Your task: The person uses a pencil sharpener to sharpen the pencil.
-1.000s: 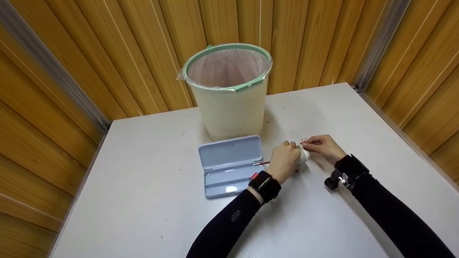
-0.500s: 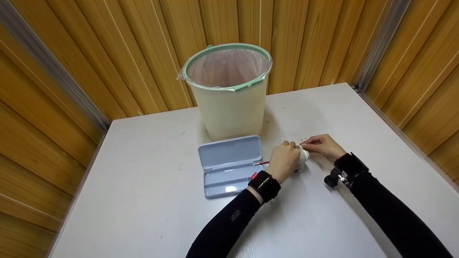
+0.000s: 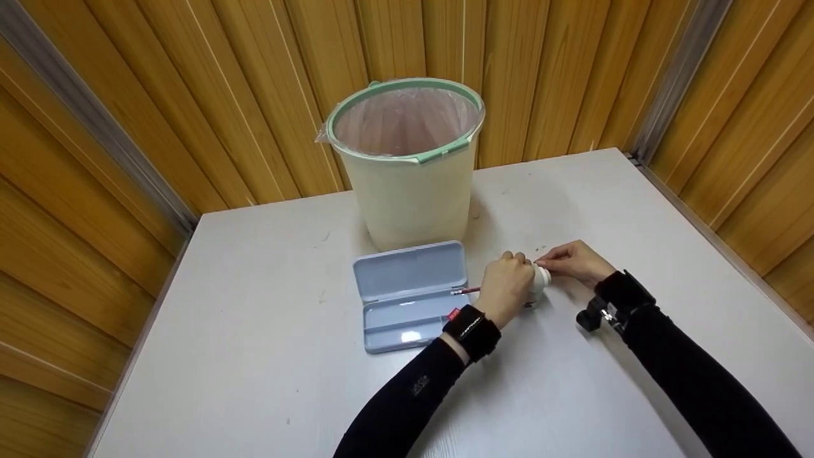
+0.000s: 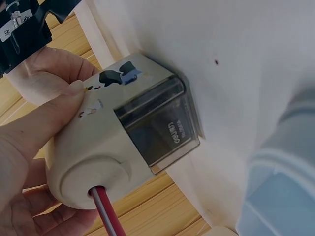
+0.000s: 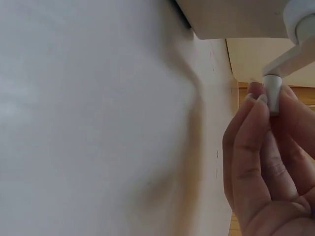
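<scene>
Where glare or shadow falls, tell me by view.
Head: bright glare inside the open blue rectangular plastic pencil case; left wrist: shadow beside the cream rounded plastic pencil sharpener; right wrist: blurred shadows and pale glare on the flat white tabletop.

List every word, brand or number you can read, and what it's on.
"deli": dark drawer of the pencil sharpener; other lettering there too blurred.
White label on the black wrist mount: too small to read.
Left wristband and red tag: lettering blurred.
Left sleeve: marking blurred.
</scene>
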A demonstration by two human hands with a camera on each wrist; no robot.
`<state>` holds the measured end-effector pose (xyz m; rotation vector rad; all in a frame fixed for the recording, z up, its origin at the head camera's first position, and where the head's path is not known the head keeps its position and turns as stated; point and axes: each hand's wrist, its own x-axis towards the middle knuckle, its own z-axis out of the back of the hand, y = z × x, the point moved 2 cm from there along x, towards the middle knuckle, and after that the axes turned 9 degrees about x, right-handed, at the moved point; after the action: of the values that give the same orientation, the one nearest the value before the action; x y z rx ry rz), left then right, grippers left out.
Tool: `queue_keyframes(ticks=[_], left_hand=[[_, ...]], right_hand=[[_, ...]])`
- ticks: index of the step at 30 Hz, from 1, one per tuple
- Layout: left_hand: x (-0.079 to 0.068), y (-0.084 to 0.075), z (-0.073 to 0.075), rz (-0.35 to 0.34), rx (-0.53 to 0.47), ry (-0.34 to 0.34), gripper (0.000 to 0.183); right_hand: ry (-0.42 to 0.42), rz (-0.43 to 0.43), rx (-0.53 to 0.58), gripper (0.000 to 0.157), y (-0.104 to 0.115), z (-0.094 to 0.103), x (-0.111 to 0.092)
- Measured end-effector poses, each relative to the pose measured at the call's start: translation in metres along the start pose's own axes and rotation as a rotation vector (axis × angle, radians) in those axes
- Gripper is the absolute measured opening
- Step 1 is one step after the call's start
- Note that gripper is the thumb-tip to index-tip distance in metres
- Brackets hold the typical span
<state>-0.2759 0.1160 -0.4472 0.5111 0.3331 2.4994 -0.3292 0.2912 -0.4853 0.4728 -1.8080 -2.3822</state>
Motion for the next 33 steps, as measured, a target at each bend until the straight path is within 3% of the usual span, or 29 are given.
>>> queue_keyframes(ticks=[11, 19, 28, 33], left_hand=[[0.001, -0.001, 0.001, 0.032, 0.001, 0.043, 0.033], [0.002, 0.0, 0.0, 0.039, 0.01, 0.042, 0.029], [0.002, -0.001, 0.0, 0.037, 0.011, 0.025, 0.021], [0.003, -0.002, 0.0, 0.033, 0.014, 0.016, 0.021]], right_hand=[[0.026, 0.005, -0.021, 0.03, -0.007, -0.002, -0.005], [0.041, 0.117, -0.081, 0.019, -0.016, -0.008, -0.015], [0.045, 0.136, -0.214, 0.014, -0.012, -0.011, -0.024], [0.088, 0.14, -0.223, 0.013, -0.01, -0.01, -0.028]])
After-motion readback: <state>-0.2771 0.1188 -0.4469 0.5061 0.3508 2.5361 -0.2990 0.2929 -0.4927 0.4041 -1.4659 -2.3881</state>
